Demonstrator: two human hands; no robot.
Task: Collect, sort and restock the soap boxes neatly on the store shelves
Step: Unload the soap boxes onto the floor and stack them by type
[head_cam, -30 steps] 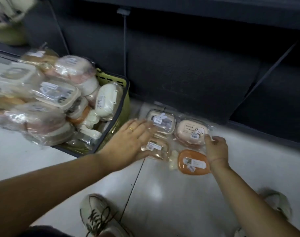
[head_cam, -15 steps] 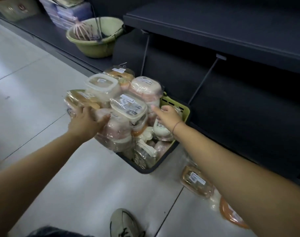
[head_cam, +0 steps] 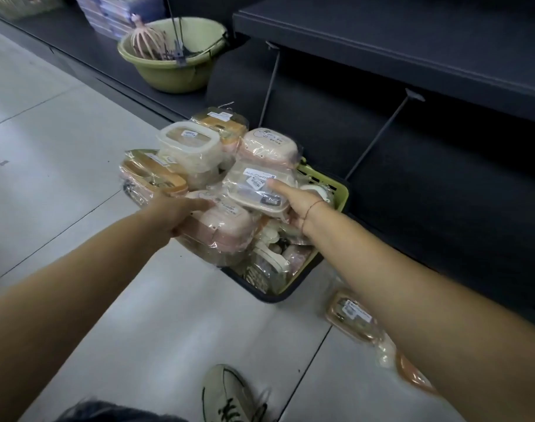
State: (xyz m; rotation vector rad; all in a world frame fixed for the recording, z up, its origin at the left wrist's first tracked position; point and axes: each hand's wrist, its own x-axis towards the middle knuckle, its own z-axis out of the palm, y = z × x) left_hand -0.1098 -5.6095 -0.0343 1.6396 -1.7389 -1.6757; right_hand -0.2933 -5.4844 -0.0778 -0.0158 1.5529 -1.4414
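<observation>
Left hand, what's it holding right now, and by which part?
The left hand grips a pink wrapped soap box by its near left edge, thumb on top.

soap boxes (head_cam: 217, 181) heaped in basket (head_cam: 340, 193), bowl (head_cam: 171, 71) behind
</observation>
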